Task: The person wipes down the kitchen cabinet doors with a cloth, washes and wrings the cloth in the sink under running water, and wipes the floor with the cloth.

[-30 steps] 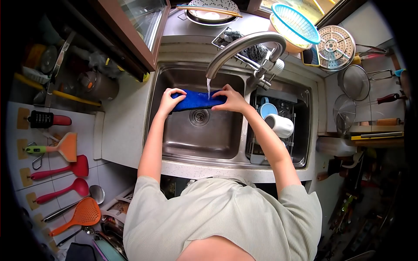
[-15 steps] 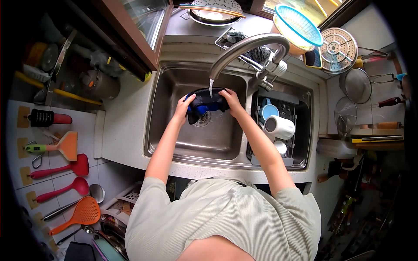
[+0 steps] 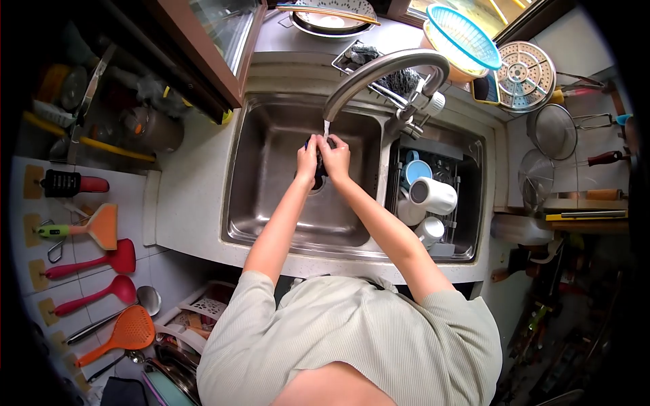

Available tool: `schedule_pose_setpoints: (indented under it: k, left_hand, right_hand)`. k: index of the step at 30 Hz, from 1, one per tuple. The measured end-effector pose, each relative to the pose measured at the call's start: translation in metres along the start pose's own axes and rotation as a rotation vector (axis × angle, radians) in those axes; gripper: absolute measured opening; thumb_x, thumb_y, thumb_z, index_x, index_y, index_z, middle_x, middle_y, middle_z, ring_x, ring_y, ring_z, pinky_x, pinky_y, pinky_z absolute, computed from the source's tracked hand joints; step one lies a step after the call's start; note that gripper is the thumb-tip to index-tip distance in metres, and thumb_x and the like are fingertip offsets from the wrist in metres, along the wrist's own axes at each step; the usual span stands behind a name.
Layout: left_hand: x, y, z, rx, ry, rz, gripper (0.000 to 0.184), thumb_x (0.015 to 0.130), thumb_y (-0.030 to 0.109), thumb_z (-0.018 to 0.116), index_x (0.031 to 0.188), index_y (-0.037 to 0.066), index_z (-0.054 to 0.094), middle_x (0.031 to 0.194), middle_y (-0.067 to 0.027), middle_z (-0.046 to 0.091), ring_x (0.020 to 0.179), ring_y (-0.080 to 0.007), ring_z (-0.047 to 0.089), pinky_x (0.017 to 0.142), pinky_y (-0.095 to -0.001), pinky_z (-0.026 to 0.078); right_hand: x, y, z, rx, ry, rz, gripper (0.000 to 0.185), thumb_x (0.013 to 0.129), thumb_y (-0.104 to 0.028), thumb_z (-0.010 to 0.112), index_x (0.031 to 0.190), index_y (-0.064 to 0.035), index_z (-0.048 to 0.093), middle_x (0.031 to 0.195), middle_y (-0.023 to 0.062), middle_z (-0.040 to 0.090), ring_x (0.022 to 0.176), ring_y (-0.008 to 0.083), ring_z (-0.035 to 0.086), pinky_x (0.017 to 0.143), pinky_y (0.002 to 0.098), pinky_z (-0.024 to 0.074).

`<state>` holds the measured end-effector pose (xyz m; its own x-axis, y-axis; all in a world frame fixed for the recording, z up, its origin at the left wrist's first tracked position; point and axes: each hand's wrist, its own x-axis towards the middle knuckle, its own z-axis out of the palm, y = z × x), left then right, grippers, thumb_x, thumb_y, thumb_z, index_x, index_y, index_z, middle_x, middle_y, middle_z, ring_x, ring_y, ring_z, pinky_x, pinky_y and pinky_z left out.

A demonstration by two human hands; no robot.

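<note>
Under the running faucet, my left hand and my right hand are pressed close together. Both are closed on a bunched dark blue and black cloth, mostly hidden by the fingers. A dark part of the cloth shows between and below the hands. Water falls onto the fingertips. The hands are over the left basin of the metal sink, near its drain.
In the right basin a rack holds a blue cup, a white mug and other white cups. A blue basket is behind on the right. Utensils, among them an orange slotted one, hang at the left.
The cloth was stretched flat between my hands, then folded down, and is now bunched up. My hands have come together beneath the stream.
</note>
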<state>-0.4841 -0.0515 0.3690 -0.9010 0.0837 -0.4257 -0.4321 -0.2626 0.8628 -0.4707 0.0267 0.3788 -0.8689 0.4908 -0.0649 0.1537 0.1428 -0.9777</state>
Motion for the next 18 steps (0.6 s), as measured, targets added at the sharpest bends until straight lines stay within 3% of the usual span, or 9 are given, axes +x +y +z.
schedule_pose_setpoints:
  k: [1, 5, 6, 8, 9, 12, 13, 16, 18]
  left_hand:
    - [0.003, 0.005, -0.003, -0.007, -0.049, -0.05, 0.037, 0.092, 0.038, 0.05, 0.09, 0.003, 0.063, 0.077, 0.0012, 0.059, 0.066, -0.0082, 0.051, 0.06, -0.0253, 0.041]
    - [-0.001, 0.021, -0.011, 0.008, -0.262, -0.27, 0.027, 0.09, 0.032, 0.053, 0.096, 0.007, 0.062, 0.086, -0.0021, 0.063, 0.074, -0.0121, 0.061, 0.065, -0.0258, 0.049]
    - [-0.004, 0.027, -0.013, -0.047, -0.345, -0.282, 0.029, 0.088, 0.031, 0.057, 0.102, 0.006, 0.06, 0.091, -0.0043, 0.063, 0.076, -0.0133, 0.062, 0.068, -0.0271, 0.051]
    - [-0.018, 0.059, -0.014, 0.034, -0.448, -0.334, 0.032, 0.083, 0.027, 0.063, 0.106, 0.005, 0.057, 0.093, -0.0065, 0.063, 0.079, -0.0149, 0.063, 0.07, -0.029, 0.053]
    - [-0.018, 0.063, -0.018, 0.012, -0.475, -0.349, 0.036, 0.079, 0.023, 0.067, 0.108, 0.005, 0.055, 0.093, -0.008, 0.063, 0.08, -0.0161, 0.063, 0.07, -0.0301, 0.053]
    - [-0.019, 0.073, -0.021, 0.008, -0.577, -0.347, 0.036, 0.078, 0.022, 0.068, 0.107, 0.004, 0.055, 0.093, -0.0083, 0.063, 0.079, -0.0163, 0.063, 0.07, -0.0303, 0.054]
    - [-0.018, 0.072, -0.022, 0.017, -0.596, -0.329, 0.032, 0.079, 0.021, 0.067, 0.104, 0.004, 0.056, 0.092, -0.0077, 0.063, 0.079, -0.0157, 0.063, 0.07, -0.0301, 0.053]
    - [-0.016, 0.076, -0.023, -0.051, -0.613, -0.354, 0.028, 0.08, 0.02, 0.066, 0.102, 0.005, 0.057, 0.09, -0.0069, 0.063, 0.079, -0.0154, 0.063, 0.07, -0.0298, 0.053]
    - [-0.016, 0.082, -0.03, -0.032, -0.593, -0.304, 0.026, 0.08, 0.018, 0.065, 0.102, 0.004, 0.057, 0.089, -0.0063, 0.063, 0.078, -0.0156, 0.063, 0.067, -0.032, 0.055]
  right_hand:
    - [-0.006, -0.002, 0.0, -0.008, -0.01, -0.064, 0.033, 0.079, -0.03, 0.066, 0.081, 0.0023, 0.062, 0.059, 0.0112, 0.058, 0.056, 0.0084, 0.046, 0.054, 0.0294, 0.042]
    - [0.017, 0.025, -0.018, -0.392, -0.046, -0.025, 0.04, 0.081, -0.038, 0.06, 0.091, -0.0003, 0.064, 0.071, 0.0172, 0.063, 0.067, 0.0264, 0.064, 0.062, 0.0344, 0.0472]
    - [0.026, 0.032, -0.03, -0.356, -0.236, 0.03, 0.038, 0.083, -0.036, 0.059, 0.094, -0.0003, 0.064, 0.076, 0.0158, 0.065, 0.073, 0.0227, 0.064, 0.066, 0.0323, 0.0478]
    - [0.032, 0.056, -0.044, -0.112, -0.328, -0.111, 0.04, 0.079, -0.042, 0.06, 0.096, -0.006, 0.065, 0.087, 0.0129, 0.067, 0.086, 0.0274, 0.065, 0.078, 0.0352, 0.0482]
    - [0.037, 0.07, -0.049, 0.096, -0.436, -0.08, 0.041, 0.075, -0.03, 0.063, 0.107, -0.0056, 0.062, 0.104, 0.0108, 0.065, 0.103, 0.023, 0.06, 0.089, 0.0316, 0.0434]
    - [0.025, 0.056, -0.062, 0.056, -0.606, -0.338, 0.057, 0.07, -0.02, 0.063, 0.123, -0.0046, 0.052, 0.12, 0.0102, 0.057, 0.12, 0.0236, 0.048, 0.099, 0.031, 0.0363]
    - [0.014, 0.028, -0.064, 0.264, -0.804, -0.104, 0.072, 0.064, -0.013, 0.064, 0.132, -0.005, 0.042, 0.126, 0.0103, 0.051, 0.128, 0.0222, 0.037, 0.104, 0.0311, 0.0309]
    - [0.005, 0.011, -0.057, 0.027, -0.871, 0.017, 0.057, 0.069, -0.015, 0.066, 0.122, -0.0007, 0.05, 0.115, 0.0053, 0.056, 0.106, 0.0144, 0.052, 0.094, 0.0292, 0.039]
    - [0.001, 0.009, -0.05, 0.172, -0.837, 0.112, 0.048, 0.07, -0.013, 0.065, 0.115, -0.0002, 0.052, 0.103, 0.0025, 0.058, 0.095, 0.0126, 0.053, 0.087, 0.0278, 0.0415]
